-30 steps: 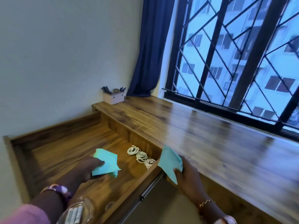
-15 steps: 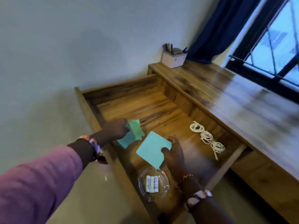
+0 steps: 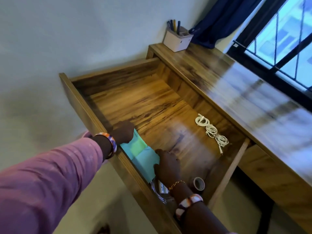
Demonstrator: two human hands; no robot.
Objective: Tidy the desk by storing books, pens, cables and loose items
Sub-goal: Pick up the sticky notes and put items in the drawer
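While the wooden drawer (image 3: 94,112) stands pulled far out from under the worktop (image 3: 236,85), both hands are down inside it at its near left wall. The left hand (image 3: 123,132), coming from a pink sleeve (image 3: 47,179) with a striped bangle (image 3: 108,144) at the wrist, is curled over the far end of a small stack of coloured paper sheets (image 3: 141,156), teal with a green one showing on top; its fingertips are hidden, so whether it pinches or only presses the paper I cannot tell. The right hand (image 3: 167,164) lies on the near end of the same stack, fingers bent over the teal edge and gripping it, with a thin gold bracelet (image 3: 177,184) and a wider patterned bangle (image 3: 187,203) on that wrist. The sheets lie along the drawer floor, touching the left wall. Just beside the right wrist, partly hidden under it, sits a clear round container (image 3: 160,191) with white items inside. A roll of tape (image 3: 199,184) stands near the drawer's near right corner. Three white coiled cables (image 3: 212,129) lie in a row along the drawer's right side, well apart from the hands. On the worktop's far corner a white pen holder (image 3: 179,40) holds several pens (image 3: 173,25), beside a dark blue curtain (image 3: 222,17) and a barred window (image 3: 283,39).
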